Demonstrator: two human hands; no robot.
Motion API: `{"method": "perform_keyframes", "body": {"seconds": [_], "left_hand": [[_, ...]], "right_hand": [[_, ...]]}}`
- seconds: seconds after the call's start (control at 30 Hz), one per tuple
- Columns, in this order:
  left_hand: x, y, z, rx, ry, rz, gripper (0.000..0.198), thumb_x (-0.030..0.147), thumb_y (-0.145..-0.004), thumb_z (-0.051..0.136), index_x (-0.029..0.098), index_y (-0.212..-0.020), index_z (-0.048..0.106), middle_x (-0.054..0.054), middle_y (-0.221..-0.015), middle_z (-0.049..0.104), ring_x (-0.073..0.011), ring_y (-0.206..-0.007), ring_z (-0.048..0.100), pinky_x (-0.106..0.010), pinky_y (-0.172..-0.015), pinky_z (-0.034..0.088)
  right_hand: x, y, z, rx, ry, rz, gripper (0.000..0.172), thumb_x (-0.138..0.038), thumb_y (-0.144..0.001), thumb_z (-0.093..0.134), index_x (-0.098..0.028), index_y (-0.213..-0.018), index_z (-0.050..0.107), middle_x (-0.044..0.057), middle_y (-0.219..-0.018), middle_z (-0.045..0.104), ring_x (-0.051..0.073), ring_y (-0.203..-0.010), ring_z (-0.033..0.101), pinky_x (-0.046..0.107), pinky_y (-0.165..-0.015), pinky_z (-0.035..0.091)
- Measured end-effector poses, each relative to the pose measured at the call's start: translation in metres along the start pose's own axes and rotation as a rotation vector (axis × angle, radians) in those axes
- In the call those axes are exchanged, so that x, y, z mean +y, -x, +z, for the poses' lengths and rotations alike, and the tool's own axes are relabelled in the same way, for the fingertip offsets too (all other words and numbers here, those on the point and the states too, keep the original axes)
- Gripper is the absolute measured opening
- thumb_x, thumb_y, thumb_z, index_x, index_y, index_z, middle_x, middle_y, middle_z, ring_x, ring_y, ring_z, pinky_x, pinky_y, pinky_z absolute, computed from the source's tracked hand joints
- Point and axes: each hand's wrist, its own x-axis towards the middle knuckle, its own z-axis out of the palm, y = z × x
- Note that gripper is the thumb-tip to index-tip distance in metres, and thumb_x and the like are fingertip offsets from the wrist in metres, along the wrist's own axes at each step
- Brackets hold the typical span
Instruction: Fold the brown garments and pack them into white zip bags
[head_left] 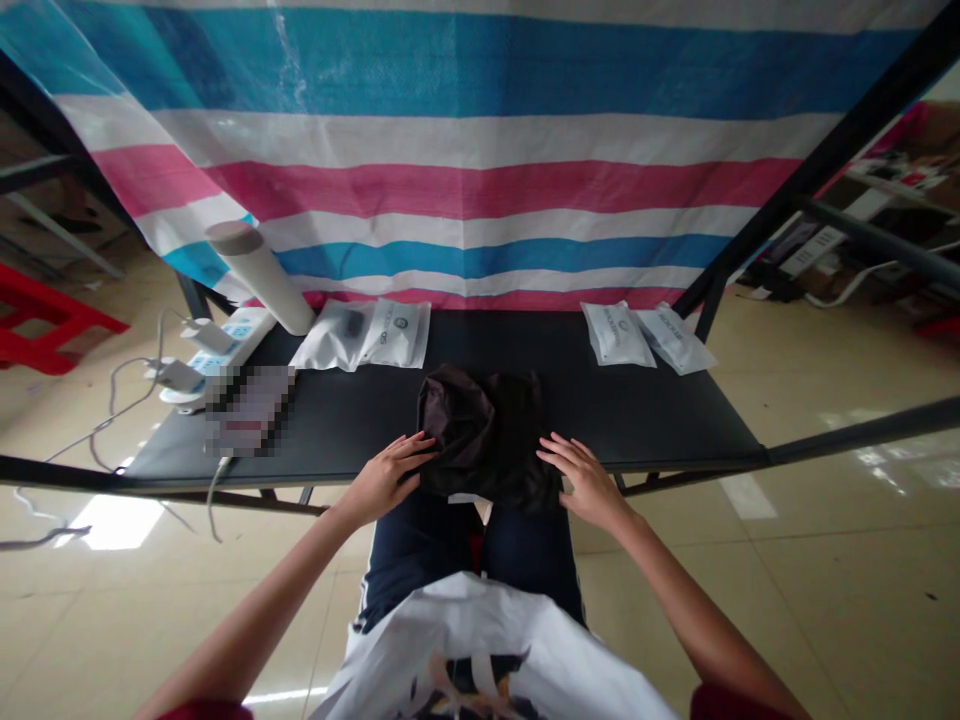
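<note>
A dark cloth (487,435) lies in a soft heap at the near edge of the black table (645,410). The left hand (386,478) and the right hand (586,484) are both open with fingers spread, resting on its two sides, not holding it. White bags (360,335) lie in two pairs at the far edge. A white tube (259,275) leans by a power strip (221,350), next to a blurred thing (251,410). A striped sheet (480,170) hangs behind the table, above a shiny tile floor (825,600).
</note>
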Motion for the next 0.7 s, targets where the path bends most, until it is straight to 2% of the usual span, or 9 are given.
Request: {"method": "perform_keyframes", "body": {"seconds": [0.17, 0.2, 0.27, 0.37, 0.43, 0.5, 0.57, 0.63, 0.7], "left_hand": [[0.0, -0.012, 0.004, 0.201, 0.165, -0.125, 0.032, 0.03, -0.095, 0.042, 0.019, -0.111, 0.068, -0.01, -0.115, 0.07, -0.0245, -0.115, 0.062, -0.039, -0.1, 0.046], [-0.001, -0.016, 0.006, 0.257, 0.195, -0.182, 0.031, 0.033, -0.095, 0.043, 0.019, -0.108, 0.068, -0.011, -0.109, 0.072, -0.0241, -0.107, 0.065, -0.037, -0.094, 0.049], [-0.001, -0.026, 0.01, 0.355, 0.27, -0.3, 0.031, 0.039, -0.095, 0.045, 0.019, -0.106, 0.065, -0.009, -0.097, 0.073, -0.022, -0.092, 0.068, -0.032, -0.081, 0.05], [-0.001, -0.041, 0.014, 0.435, 0.341, -0.477, 0.032, 0.045, -0.093, 0.046, 0.02, -0.107, 0.06, -0.002, -0.078, 0.072, -0.0161, -0.062, 0.063, -0.024, -0.059, 0.043], [-0.001, -0.051, 0.013, 0.445, 0.303, -0.592, 0.031, 0.046, -0.091, 0.047, 0.021, -0.105, 0.059, 0.001, -0.068, 0.069, -0.0137, -0.048, 0.055, -0.023, -0.051, 0.036], [-0.002, -0.059, 0.01, 0.451, 0.247, -0.67, 0.029, 0.044, -0.09, 0.048, 0.021, -0.105, 0.059, 0.001, -0.066, 0.067, -0.0151, -0.048, 0.055, -0.024, -0.052, 0.035], [-0.003, -0.064, 0.006, 0.482, 0.238, -0.7, 0.03, 0.043, -0.092, 0.043, 0.022, -0.105, 0.059, -0.002, -0.07, 0.069, -0.0183, -0.058, 0.062, -0.026, -0.058, 0.039], [-0.004, -0.065, 0.002, 0.529, 0.273, -0.712, 0.036, 0.048, -0.094, 0.038, 0.022, -0.107, 0.058, -0.004, -0.08, 0.07, -0.0206, -0.07, 0.066, -0.028, -0.064, 0.043], [-0.004, -0.066, -0.002, 0.555, 0.293, -0.72, 0.045, 0.056, -0.093, 0.037, 0.021, -0.113, 0.056, -0.007, -0.093, 0.07, -0.0221, -0.08, 0.067, -0.031, -0.072, 0.047]], "right_hand": [[0.004, -0.016, 0.001, 0.139, -0.122, 0.05, 0.023, -0.023, -0.092, 0.05, -0.024, -0.106, 0.069, 0.008, -0.122, 0.068, 0.027, -0.123, 0.055, 0.045, -0.1, 0.043], [0.005, -0.022, 0.003, 0.197, -0.145, 0.083, 0.022, -0.026, -0.094, 0.048, -0.023, -0.095, 0.07, 0.009, -0.112, 0.071, 0.026, -0.116, 0.059, 0.043, -0.096, 0.044], [0.005, -0.034, 0.008, 0.313, -0.171, 0.168, 0.033, -0.032, -0.097, 0.045, -0.021, -0.072, 0.064, 0.009, -0.088, 0.071, 0.025, -0.097, 0.063, 0.037, -0.084, 0.046], [0.005, -0.052, 0.015, 0.421, -0.163, 0.319, 0.047, -0.039, -0.096, 0.043, -0.022, -0.053, 0.045, 0.005, -0.061, 0.058, 0.02, -0.066, 0.058, 0.03, -0.064, 0.041], [0.005, -0.061, 0.018, 0.439, -0.145, 0.426, 0.048, -0.043, -0.095, 0.042, -0.023, -0.051, 0.039, 0.003, -0.054, 0.051, 0.016, -0.053, 0.05, 0.029, -0.057, 0.035], [0.004, -0.066, 0.018, 0.434, -0.134, 0.503, 0.046, -0.044, -0.093, 0.043, -0.023, -0.052, 0.042, 0.002, -0.052, 0.051, 0.015, -0.05, 0.047, 0.029, -0.055, 0.033], [0.005, -0.067, 0.018, 0.46, -0.15, 0.542, 0.038, -0.043, -0.09, 0.047, -0.021, -0.06, 0.051, 0.004, -0.058, 0.058, 0.018, -0.057, 0.054, 0.029, -0.059, 0.037], [0.007, -0.068, 0.017, 0.518, -0.199, 0.554, 0.028, -0.043, -0.088, 0.049, -0.02, -0.078, 0.062, 0.007, -0.076, 0.068, 0.022, -0.072, 0.062, 0.03, -0.068, 0.044], [0.011, -0.069, 0.015, 0.545, -0.256, 0.565, 0.034, -0.047, -0.087, 0.051, -0.018, -0.1, 0.064, 0.01, -0.092, 0.071, 0.023, -0.084, 0.065, 0.032, -0.076, 0.047]]}}
